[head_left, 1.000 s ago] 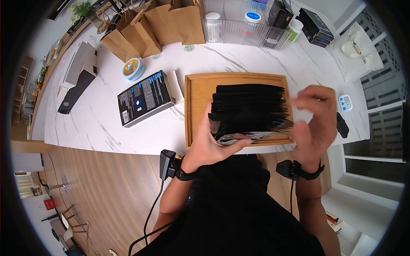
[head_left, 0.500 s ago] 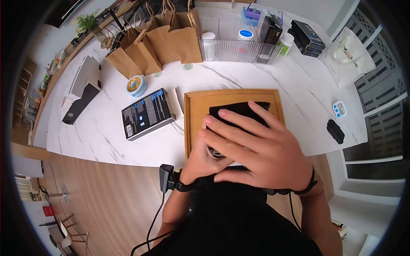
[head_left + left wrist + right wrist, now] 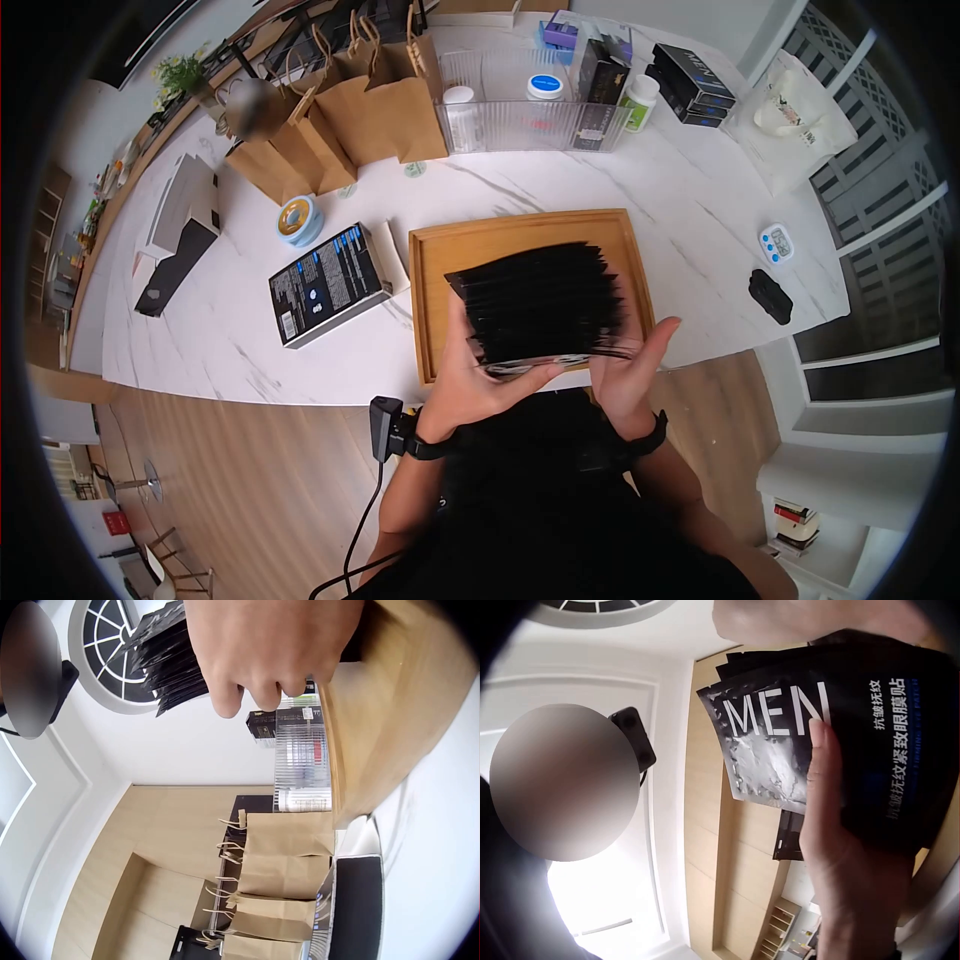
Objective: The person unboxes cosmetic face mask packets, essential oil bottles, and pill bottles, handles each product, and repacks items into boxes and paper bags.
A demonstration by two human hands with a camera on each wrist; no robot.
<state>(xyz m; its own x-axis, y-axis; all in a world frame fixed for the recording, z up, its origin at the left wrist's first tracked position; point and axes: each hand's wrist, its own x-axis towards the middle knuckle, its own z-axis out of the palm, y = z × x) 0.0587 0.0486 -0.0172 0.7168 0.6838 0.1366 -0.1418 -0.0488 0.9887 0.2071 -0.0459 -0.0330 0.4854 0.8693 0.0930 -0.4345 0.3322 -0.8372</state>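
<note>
A thick stack of black sachets (image 3: 540,300) is held above a wooden tray (image 3: 421,330). My left hand (image 3: 475,380) grips the stack from its left side, thumb across the near face; in the right wrist view that thumb lies over the front sachet (image 3: 769,742), printed "MEN". My right hand (image 3: 632,370) touches the stack's right side with straight fingers, its thumb pointing away from the sachets. In the left wrist view the curled fingers of a hand (image 3: 270,652) show beside the sachets (image 3: 174,664).
Left of the tray lies a black box (image 3: 330,285) with an open flap, near a round blue tub (image 3: 299,221). Paper bags (image 3: 390,120) and a clear organizer (image 3: 530,128) stand behind. A white timer (image 3: 776,243) and a black object (image 3: 770,297) lie at right.
My right hand has moved from over the top of the stack to its right side, uncovering the sachets. The stack has tilted, and the head view has shifted slightly.
</note>
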